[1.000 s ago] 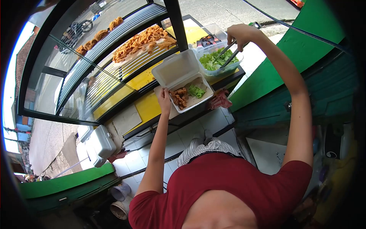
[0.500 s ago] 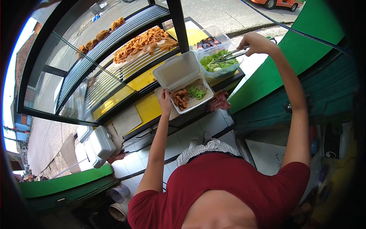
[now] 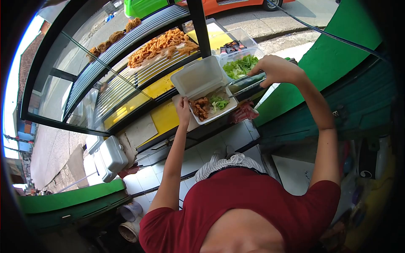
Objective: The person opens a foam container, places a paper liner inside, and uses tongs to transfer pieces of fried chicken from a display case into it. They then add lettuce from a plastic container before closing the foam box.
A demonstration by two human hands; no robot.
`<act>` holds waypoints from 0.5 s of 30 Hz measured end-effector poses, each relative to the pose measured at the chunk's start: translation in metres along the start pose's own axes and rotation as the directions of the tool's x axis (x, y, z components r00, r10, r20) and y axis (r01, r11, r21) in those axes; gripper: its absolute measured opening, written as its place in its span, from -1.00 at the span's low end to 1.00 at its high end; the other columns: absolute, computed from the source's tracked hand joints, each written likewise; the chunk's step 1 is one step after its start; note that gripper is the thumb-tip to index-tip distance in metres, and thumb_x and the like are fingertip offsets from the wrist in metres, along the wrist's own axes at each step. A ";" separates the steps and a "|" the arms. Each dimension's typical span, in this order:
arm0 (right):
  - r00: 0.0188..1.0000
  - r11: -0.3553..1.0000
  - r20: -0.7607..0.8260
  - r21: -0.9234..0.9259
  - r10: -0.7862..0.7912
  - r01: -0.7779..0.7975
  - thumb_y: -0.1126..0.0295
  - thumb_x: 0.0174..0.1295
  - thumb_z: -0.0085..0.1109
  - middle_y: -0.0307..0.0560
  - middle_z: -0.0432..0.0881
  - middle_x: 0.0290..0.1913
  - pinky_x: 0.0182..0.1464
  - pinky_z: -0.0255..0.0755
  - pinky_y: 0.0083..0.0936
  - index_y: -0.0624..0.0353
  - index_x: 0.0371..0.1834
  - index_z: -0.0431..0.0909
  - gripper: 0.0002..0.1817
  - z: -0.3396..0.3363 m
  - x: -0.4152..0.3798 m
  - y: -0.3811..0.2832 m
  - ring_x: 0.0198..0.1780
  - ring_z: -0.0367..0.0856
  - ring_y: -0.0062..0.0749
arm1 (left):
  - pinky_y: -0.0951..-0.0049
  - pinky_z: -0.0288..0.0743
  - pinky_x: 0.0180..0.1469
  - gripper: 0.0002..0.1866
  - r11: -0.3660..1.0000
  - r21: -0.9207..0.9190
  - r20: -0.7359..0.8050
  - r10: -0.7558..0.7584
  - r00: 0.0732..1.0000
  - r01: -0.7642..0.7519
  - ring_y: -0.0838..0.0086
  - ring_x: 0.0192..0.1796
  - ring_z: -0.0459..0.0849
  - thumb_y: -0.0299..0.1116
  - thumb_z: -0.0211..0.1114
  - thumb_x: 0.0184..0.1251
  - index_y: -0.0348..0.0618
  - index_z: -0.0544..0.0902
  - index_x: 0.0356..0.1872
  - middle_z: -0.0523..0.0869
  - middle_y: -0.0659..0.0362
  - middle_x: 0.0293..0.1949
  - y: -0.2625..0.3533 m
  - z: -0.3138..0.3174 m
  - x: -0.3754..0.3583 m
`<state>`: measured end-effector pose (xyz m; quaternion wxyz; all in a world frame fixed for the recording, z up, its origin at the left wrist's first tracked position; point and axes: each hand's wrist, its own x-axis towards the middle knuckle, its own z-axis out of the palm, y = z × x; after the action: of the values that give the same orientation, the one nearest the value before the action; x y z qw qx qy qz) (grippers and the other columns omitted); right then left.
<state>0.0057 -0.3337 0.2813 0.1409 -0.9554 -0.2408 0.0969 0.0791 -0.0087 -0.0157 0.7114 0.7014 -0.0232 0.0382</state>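
Note:
My left hand [image 3: 183, 110] grips the left side of an open white foam takeaway box [image 3: 198, 77], its lid tipped back. In the box lie brown fried chicken pieces [image 3: 199, 108] on the left and a small heap of green lettuce [image 3: 218, 102] on the right. My right hand [image 3: 278, 71] is closed around metal tongs [image 3: 242, 86], whose tips reach into the box at the lettuce. Just behind the tongs is a clear plastic tub [image 3: 253, 80] holding more lettuce leaves [image 3: 241, 65].
A glass display case [image 3: 114, 80] with fried chicken [image 3: 162, 47] on its racks stands at left. Behind the tub sits a clear container with dark sachets [image 3: 233, 46]. Stacked white foam boxes [image 3: 110, 158] are at lower left. A green wall panel [image 3: 303, 90] slopes along the right.
My right hand has brought the tongs down and nearer, from the lettuce tub to the lettuce in the box. My left hand stays at the box. Vehicles outside have moved.

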 end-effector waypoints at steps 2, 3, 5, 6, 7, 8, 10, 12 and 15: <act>0.998 0.998 0.017 0.021 0.060 -0.060 0.39 -0.27 0.31 0.05 0.67 -0.13 0.05 0.45 -0.32 0.13 -0.07 0.67 -0.48 -0.007 -0.003 -0.005 -0.04 0.60 -0.09 | 0.63 0.04 -0.49 -0.73 1.000 -0.006 -0.001 -0.001 1.000 0.001 0.77 -0.52 0.18 -0.26 0.07 0.48 -0.27 0.60 -0.14 0.34 0.45 -0.56 -0.001 -0.001 0.000; 0.997 0.997 -0.009 0.030 0.073 -0.073 0.39 -0.26 0.31 0.06 0.67 -0.12 0.06 0.44 -0.32 0.13 -0.07 0.67 -0.48 -0.014 -0.005 -0.004 -0.04 0.59 -0.08 | 0.63 0.04 -0.50 -0.73 1.000 -0.010 -0.001 -0.001 1.000 0.001 0.77 -0.53 0.18 -0.26 0.08 0.48 -0.28 0.60 -0.12 0.35 0.45 -0.56 -0.002 -0.001 0.000; 0.990 0.993 -0.084 -0.013 0.116 -0.117 0.38 -0.24 0.33 0.07 0.66 -0.11 0.05 0.45 -0.32 0.13 -0.06 0.67 -0.49 -0.026 -0.008 0.002 -0.03 0.59 -0.08 | 0.64 0.06 -0.48 -0.71 1.000 0.001 0.009 0.007 1.000 -0.007 0.76 -0.51 0.20 -0.25 0.08 0.48 -0.29 0.60 -0.09 0.38 0.44 -0.54 -0.003 -0.003 0.000; 0.984 0.992 -0.132 -0.039 0.116 -0.122 0.38 -0.24 0.34 0.07 0.66 -0.12 0.04 0.45 -0.32 0.13 -0.06 0.66 -0.49 -0.028 -0.008 0.011 -0.04 0.60 -0.09 | 0.64 0.07 -0.48 -0.71 1.000 0.006 0.014 0.011 1.000 -0.011 0.76 -0.50 0.21 -0.25 0.08 0.48 -0.30 0.60 -0.08 0.39 0.44 -0.53 -0.004 -0.003 0.001; 0.977 0.990 -0.179 -0.064 0.115 -0.128 0.38 -0.24 0.35 0.06 0.66 -0.13 0.03 0.46 -0.32 0.14 -0.06 0.66 -0.48 -0.029 -0.007 0.023 -0.04 0.60 -0.10 | 0.64 0.09 -0.46 -0.71 1.000 -0.004 0.010 0.015 1.000 -0.015 0.76 -0.49 0.22 -0.25 0.08 0.48 -0.30 0.59 -0.07 0.41 0.43 -0.51 -0.004 -0.003 0.000; 0.973 0.992 -0.226 -0.104 0.047 -0.072 0.40 -0.31 0.36 0.14 0.68 -0.21 -0.12 0.52 -0.40 0.22 -0.05 0.65 -0.43 -0.028 -0.004 0.039 -0.21 0.66 -0.12 | 0.65 0.10 -0.45 -0.70 1.000 -0.014 0.006 0.020 1.000 -0.020 0.76 -0.47 0.23 -0.25 0.08 0.48 -0.30 0.59 -0.06 0.43 0.42 -0.50 -0.004 -0.002 0.000; 0.978 0.976 -0.174 -0.164 0.114 -0.143 0.40 -0.33 0.38 0.12 0.68 -0.19 -0.10 0.52 -0.40 0.22 -0.07 0.66 -0.44 -0.025 0.005 0.054 -0.16 0.65 -0.13 | 0.65 0.14 -0.42 -0.70 1.000 -0.022 0.010 0.015 1.000 -0.015 0.76 -0.44 0.26 -0.25 0.08 0.48 -0.31 0.58 -0.05 0.47 0.40 -0.46 -0.005 -0.002 0.001; 0.973 0.959 -0.099 -0.174 0.209 -0.224 0.38 -0.35 0.41 0.08 0.68 -0.16 -0.08 0.51 -0.39 0.22 -0.08 0.66 -0.42 -0.016 0.019 0.068 -0.12 0.64 -0.16 | 0.66 0.19 -0.37 -0.69 1.000 -0.016 0.025 -0.005 1.000 0.006 0.75 -0.40 0.31 -0.26 0.08 0.48 -0.33 0.58 -0.04 0.51 0.37 -0.42 -0.005 -0.005 0.001; 0.978 0.975 0.029 -0.091 0.205 -0.202 0.37 -0.35 0.41 0.06 0.69 -0.19 -0.10 0.52 -0.40 0.23 -0.12 0.68 -0.46 0.004 0.042 0.087 -0.14 0.66 -0.18 | 0.66 0.20 -0.36 -0.69 1.000 -0.006 0.033 -0.023 0.999 0.023 0.74 -0.40 0.32 -0.26 0.07 0.48 -0.34 0.57 -0.03 0.52 0.37 -0.41 -0.005 -0.006 0.000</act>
<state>0.0787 -0.3860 0.2446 0.0838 -0.9782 -0.1482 0.1185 0.0799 -0.0032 -0.0209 0.7137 0.6997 -0.0270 0.0186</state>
